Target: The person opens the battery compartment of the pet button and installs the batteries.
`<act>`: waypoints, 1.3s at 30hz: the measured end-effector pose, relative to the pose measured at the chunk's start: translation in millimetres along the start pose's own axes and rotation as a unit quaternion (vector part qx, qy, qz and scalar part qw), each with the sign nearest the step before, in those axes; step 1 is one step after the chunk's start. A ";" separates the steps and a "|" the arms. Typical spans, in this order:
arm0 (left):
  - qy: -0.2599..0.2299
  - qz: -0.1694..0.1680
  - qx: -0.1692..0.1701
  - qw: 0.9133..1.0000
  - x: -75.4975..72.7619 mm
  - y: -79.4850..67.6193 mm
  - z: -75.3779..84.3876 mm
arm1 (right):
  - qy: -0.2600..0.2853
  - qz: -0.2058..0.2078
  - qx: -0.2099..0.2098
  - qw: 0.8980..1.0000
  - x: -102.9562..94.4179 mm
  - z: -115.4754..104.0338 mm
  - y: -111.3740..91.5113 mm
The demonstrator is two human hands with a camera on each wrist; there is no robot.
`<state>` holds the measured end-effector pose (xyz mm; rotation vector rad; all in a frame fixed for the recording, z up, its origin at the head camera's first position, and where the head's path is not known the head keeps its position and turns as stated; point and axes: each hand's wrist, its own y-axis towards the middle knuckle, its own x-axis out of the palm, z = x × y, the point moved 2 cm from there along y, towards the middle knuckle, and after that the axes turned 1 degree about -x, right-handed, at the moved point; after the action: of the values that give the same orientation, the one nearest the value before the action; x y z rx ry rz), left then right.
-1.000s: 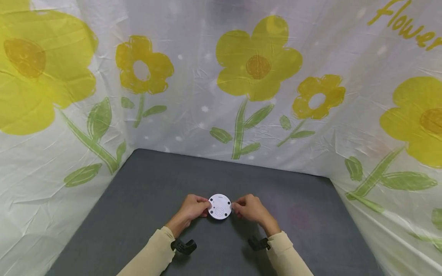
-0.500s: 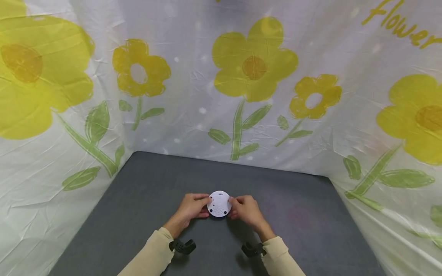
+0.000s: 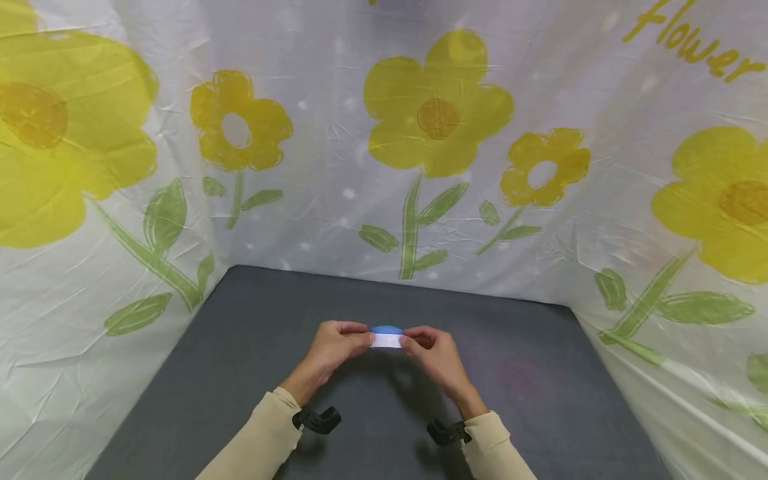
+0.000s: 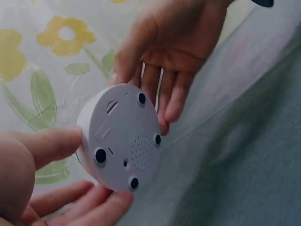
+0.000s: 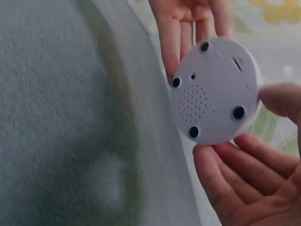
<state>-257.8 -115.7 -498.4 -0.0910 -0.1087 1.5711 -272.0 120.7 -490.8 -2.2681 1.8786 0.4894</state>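
Both hands, left hand (image 3: 335, 347) and right hand (image 3: 433, 352), pinch the round white device (image 3: 387, 339) between them above the mat (image 3: 240, 347).

The scene is viewed by the head camera from above and behind, facing forward and down over the grey worktop (image 3: 252, 347) toward the flowered sheet (image 3: 384, 200) at the back. Both hands are seen from far off. The wrist views are taken very close, each aimed from below its own wrist across at the opposite hand. The underside of the round white device (image 4: 122, 139) is shared by both wrist views; only its edge (image 3: 387, 340) is shown in the head view.
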 end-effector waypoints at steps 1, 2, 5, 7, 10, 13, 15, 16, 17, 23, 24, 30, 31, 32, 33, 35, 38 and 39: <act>0.008 -0.005 0.008 1.000 -0.3 -0.1 1.5 | -0.005 -0.007 -0.010 1.000 -2.3 -0.1 0.1; 0.019 -0.009 0.019 1.000 -0.5 -0.1 2.8 | -0.010 -0.014 -0.020 1.000 -4.3 -0.4 0.4; 0.053 -0.020 0.054 0.997 -0.1 0.2 4.9 | -0.022 -0.036 -0.051 0.998 -8.7 0.9 1.3; 0.075 -0.028 0.078 0.994 1.0 1.1 3.1 | -0.028 -0.047 -0.068 0.996 -9.5 3.1 1.9; 0.110 -0.039 0.109 0.987 2.8 1.5 -3.9 | -0.047 -0.055 -0.077 0.994 -7.9 9.4 1.5; 0.138 -0.043 0.127 0.981 4.7 1.6 -14.4 | -0.071 -0.059 -0.083 0.992 -4.7 17.6 -0.5; 0.154 -0.046 0.137 0.977 5.9 1.7 -21.0 | -0.081 -0.059 -0.084 0.991 -2.7 22.5 -2.1; 0.161 -0.047 0.143 0.975 6.5 1.4 -23.4 | -0.086 -0.058 -0.086 0.991 -1.7 24.9 -2.9; 0.165 -0.049 0.147 0.974 7.0 1.3 -25.6 | -0.092 -0.057 -0.087 0.990 -0.9 27.0 -3.7; 0.183 -0.060 0.154 0.969 8.3 -1.4 -37.3 | -0.120 -0.060 -0.107 0.985 4.1 34.5 -9.3; 0.185 -0.062 0.154 0.969 8.4 -2.0 -39.2 | -0.122 -0.061 -0.110 0.985 5.1 35.2 -10.3; 0.191 -0.063 0.153 0.968 9.5 -5.4 -48.8 | -0.140 -0.059 -0.111 0.982 10.5 38.4 -15.7; 0.191 -0.063 0.153 0.968 9.5 -6.0 -50.0 | -0.143 -0.059 -0.110 0.982 11.2 39.0 -16.4; 0.191 -0.061 0.154 0.968 9.6 -6.6 -51.0 | -0.145 -0.058 -0.109 0.982 11.9 39.6 -17.0; 0.190 -0.060 0.156 0.967 9.7 -7.1 -51.6 | -0.146 -0.057 -0.106 0.982 12.2 40.0 -17.4; 0.190 -0.058 0.158 0.967 9.9 -7.5 -52.4 | -0.148 -0.056 -0.104 0.982 12.5 40.3 -17.6; 0.193 -0.058 0.163 0.966 10.7 -6.8 -52.3 | -0.154 -0.057 -0.111 0.980 11.8 40.2 -15.6; 0.195 -0.058 0.166 0.965 10.8 -6.6 -51.8 | -0.158 -0.062 -0.112 0.979 11.4 39.7 -14.7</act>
<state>-244.7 -104.3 -548.7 -0.1268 0.4513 1.4070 -261.7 126.0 -533.1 -2.2559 1.5869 1.0202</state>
